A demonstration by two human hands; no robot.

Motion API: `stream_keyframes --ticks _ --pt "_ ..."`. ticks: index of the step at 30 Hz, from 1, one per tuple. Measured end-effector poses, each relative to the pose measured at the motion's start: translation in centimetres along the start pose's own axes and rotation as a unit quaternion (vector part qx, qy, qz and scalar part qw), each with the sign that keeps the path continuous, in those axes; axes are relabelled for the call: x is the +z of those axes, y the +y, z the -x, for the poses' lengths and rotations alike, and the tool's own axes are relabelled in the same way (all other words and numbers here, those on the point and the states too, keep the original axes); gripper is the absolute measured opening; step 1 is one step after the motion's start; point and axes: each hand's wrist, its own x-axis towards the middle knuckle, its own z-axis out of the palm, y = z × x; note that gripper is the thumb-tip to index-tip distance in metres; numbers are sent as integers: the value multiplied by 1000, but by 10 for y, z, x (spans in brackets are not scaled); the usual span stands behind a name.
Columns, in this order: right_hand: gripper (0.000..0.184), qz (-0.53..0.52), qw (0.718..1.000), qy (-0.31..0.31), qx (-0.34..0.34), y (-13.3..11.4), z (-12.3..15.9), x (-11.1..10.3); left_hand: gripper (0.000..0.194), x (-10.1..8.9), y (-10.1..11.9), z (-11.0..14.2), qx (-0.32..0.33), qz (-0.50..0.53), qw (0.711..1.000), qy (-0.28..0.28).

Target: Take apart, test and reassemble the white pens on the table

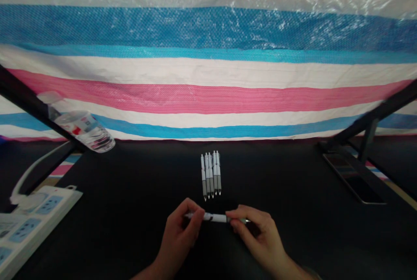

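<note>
Between my two hands a white pen (219, 218) lies crosswise, just above or on the black table top. My left hand (183, 230) pinches one end of it with thumb and fingers. At the other end my right hand (257, 230) closes round the grip, and the pointed tip shows past the fingers on the right. Beyond the hands, several white pens with grey grips (211, 175) lie side by side, their tips toward me. Parts of the held pen are hidden behind my fingers.
A white power strip (48, 210) with a plugged-in cable sits at the left edge. Behind it a clear water bottle (89, 132) stands near a dark bar. A phone (353, 179) lies at the right by another dark bar. A striped plastic sheet (208, 97) hangs across the back.
</note>
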Motion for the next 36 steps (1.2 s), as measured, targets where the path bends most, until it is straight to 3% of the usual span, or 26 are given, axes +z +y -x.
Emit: stream_keyframes --ticks 3,7,11,13,17,22,26,31,36 --pt "22 -24 998 -10 62 0 -3 0 38 0 5 -1 5 28 1000 0" --pt "44 -119 981 -23 153 9 -7 1 34 -1 7 2 21 60 998 -11" --pt "60 -147 965 -85 201 16 -9 2 33 -1 2 4 12 87 996 -5" --pt "58 -138 966 -91 200 15 -9 2 33 -1 0 5 7 101 995 -4" --pt "48 -144 972 -37 181 10 -10 1 34 -3 -1 5 2 117 993 1" --pt "60 -165 959 -98 211 8 -10 0 33 -5 0 2 2 130 991 12" --pt "48 -182 964 -51 185 8 -10 -1 33 -4 -1 1 4 138 990 12" --pt "59 -148 964 -76 208 10 -11 -1 34 -4 -1 1 5 142 989 30" --pt "49 -175 964 -46 195 10 -11 -1 34 -3 0 1 9 145 989 34"
